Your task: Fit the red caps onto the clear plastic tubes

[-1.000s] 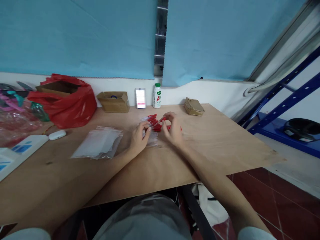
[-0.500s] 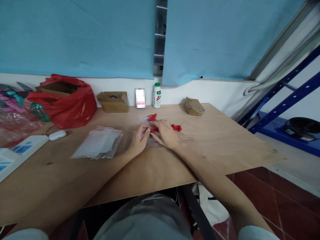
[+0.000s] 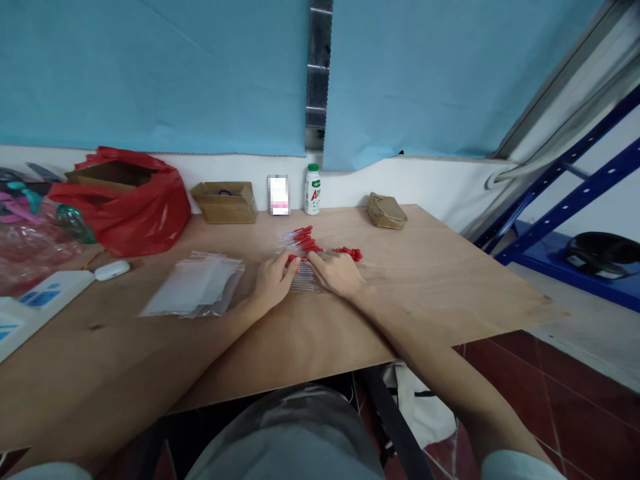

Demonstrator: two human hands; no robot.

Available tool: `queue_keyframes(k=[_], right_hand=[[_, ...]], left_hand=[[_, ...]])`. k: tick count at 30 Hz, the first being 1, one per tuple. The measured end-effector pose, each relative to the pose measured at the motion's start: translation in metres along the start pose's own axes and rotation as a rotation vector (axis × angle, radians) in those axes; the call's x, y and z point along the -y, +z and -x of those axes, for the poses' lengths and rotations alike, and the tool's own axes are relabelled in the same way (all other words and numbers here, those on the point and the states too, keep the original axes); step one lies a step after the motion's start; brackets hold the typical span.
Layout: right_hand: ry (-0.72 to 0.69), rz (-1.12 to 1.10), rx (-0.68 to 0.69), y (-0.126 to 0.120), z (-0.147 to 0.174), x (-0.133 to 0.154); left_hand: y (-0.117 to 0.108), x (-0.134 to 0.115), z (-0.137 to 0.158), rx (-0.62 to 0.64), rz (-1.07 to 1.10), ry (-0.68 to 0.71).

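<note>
My left hand is closed in a pinch, with a small red piece showing between thumb and fingers. Close beside it, my right hand has its fingers drawn together and pointing left; whatever lies in them is hidden. Between and below the hands several thin clear sticks lie side by side on the table. Just beyond the fingertips is a bunch of thin clear sticks with red ends. Behind my right hand a small heap of red pieces rests on the wood.
Clear plastic bags lie left of my hands on the wooden table. Along the back stand a red bag, an open cardboard box, a phone, a bottle and a cardboard packet. A power strip sits at left.
My right hand has drawn back slightly towards me, its fingers now closer together, uncovering more of the red-ended bunch. My left hand stays pinched in nearly the same place.
</note>
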State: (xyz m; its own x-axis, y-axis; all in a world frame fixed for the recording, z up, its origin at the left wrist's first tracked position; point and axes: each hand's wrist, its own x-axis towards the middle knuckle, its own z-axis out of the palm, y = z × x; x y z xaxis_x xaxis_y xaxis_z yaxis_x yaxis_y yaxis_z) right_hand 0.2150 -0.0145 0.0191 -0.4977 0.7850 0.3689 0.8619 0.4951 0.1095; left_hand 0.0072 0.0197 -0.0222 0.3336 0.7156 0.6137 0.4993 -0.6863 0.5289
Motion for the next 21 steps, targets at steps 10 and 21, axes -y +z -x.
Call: queue_keyframes(k=[10, 21], right_hand=[[-0.090, 0.045, -0.161, 0.015, 0.006, -0.006], [0.433, 0.127, -0.144, 0.020, 0.037, -0.080]], left_hand=[[-0.009, -0.020, -0.001, -0.043, 0.041, 0.036], [-0.100, 0.007, -0.058, -0.797, 0.190, -0.078]])
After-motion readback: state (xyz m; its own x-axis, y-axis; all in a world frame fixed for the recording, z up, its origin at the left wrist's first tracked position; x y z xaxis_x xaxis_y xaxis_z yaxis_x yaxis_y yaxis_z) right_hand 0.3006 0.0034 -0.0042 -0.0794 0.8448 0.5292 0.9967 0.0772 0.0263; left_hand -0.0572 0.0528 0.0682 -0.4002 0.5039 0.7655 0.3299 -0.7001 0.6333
